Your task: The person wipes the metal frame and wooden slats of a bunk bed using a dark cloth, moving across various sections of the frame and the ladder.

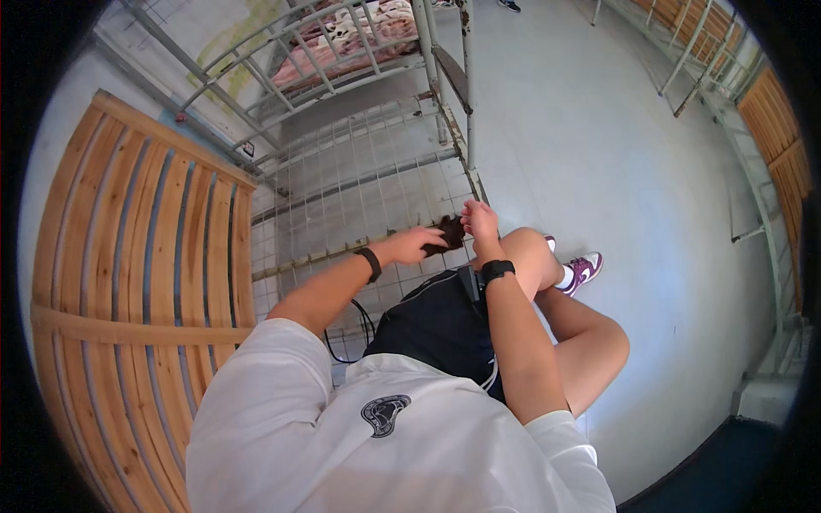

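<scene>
My left hand (414, 244) reaches in from the left, its fingers closed over the near side of a dark brown fuzzy clump (453, 232). What the clump is I cannot make out. At its right side is my right hand (480, 221), with fingers curled and pressed together; anything pinched in them is hidden. Both hands are above the wire-mesh bed base (342, 184) of a metal bunk frame, close to its right rail. Dark shorts (432, 329) cover my lap just below the hands.
A slatted wooden panel (145, 248) leans at the left. Patterned pink bedding (359, 43) lies on a bunk beyond a metal rail. A black cable (366, 318) loops beside my lap. Rusty bunk posts (469, 94) rise ahead; more metal frames (753, 162) line the right side.
</scene>
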Demonstrator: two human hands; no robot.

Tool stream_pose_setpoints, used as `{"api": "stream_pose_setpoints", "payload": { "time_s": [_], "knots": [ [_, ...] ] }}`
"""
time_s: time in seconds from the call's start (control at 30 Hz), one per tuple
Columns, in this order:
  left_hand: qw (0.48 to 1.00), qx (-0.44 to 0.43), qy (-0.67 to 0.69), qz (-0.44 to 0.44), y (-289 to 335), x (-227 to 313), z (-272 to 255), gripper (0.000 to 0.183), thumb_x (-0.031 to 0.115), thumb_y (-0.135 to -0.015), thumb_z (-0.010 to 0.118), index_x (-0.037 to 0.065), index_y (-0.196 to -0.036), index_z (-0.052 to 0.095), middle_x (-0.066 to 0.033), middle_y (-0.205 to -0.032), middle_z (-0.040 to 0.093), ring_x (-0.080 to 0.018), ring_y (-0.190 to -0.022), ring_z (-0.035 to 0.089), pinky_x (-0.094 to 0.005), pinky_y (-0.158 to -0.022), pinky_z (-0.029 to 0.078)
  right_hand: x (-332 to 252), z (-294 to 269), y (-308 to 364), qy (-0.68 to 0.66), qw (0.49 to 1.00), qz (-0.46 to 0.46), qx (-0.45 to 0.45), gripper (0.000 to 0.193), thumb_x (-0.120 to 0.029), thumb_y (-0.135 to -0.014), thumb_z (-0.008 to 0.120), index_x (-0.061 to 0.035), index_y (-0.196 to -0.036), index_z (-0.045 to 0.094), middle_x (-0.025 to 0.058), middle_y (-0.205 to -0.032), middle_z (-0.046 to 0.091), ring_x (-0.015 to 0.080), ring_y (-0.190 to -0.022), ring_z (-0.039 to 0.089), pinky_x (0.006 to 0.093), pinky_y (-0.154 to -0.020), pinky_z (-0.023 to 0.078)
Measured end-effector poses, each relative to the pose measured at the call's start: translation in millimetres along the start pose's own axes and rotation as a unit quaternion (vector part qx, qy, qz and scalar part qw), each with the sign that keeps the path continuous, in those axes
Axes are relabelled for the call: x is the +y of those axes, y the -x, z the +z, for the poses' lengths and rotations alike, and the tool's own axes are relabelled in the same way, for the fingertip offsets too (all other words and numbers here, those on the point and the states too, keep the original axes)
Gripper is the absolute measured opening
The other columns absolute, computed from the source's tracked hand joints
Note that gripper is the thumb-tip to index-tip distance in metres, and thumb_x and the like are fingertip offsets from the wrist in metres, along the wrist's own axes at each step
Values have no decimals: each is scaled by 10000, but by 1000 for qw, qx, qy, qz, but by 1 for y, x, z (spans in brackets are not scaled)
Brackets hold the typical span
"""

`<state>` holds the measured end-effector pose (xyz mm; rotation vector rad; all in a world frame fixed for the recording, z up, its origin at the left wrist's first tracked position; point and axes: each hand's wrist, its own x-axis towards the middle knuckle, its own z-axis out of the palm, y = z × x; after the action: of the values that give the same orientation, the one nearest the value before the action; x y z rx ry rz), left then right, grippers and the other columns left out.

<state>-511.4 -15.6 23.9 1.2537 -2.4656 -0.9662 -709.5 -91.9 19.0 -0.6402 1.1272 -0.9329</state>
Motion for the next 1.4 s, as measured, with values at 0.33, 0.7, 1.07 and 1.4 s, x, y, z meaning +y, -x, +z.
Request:
{"api": "stream_pose_setpoints", "payload": {
  "time_s": [0.33, 0.7, 1.07, 1.4],
  "knots": [
    [961, 14, 9, -276, -38, -83, -96, 476, 186, -773, 620, 36, -1225, 608, -198, -1128, 665, -356, -1027, 634, -418, -864, 506, 2, 4, -14, 36, 999, 17, -10, 201, -285, -881, 591, -99, -948, 625, -4, -792, 620, 95, -628, 565, 230, -551, 433],
    [891, 4, -171, -421, -96, -222, -247, 431, 243, -790, 609, -53, -1100, 656, -257, -1066, 668, -428, -956, 636, -460, -812, 504, -3, 45, -27, 7, 997, 47, -63, 200, -275, -929, 568, -88, -928, 637, -3, -795, 620, 94, -632, 551, 242, -562, 422],
    [860, 114, -189, -459, -208, -288, -225, 655, 142, -910, 466, 37, -1506, 215, -262, -1572, 132, -451, -1401, 281, -467, -1106, 357, 5, 49, -51, -16, 991, 100, -86, 184, -275, -963, 549, -110, -955, 629, -16, -803, 625, 82, -648, 571, 228, -604, 440],
    [856, 88, -290, -420, -201, -273, -179, 634, 126, -938, 452, -7, -1497, 186, -314, -1535, 175, -471, -1343, 364, -491, -1042, 429, 7, 55, -61, 6, 990, 105, -97, 223, -289, -945, 551, -83, -971, 632, 2, -810, 624, 90, -636, 559, 234, -585, 432]
  ]
}}
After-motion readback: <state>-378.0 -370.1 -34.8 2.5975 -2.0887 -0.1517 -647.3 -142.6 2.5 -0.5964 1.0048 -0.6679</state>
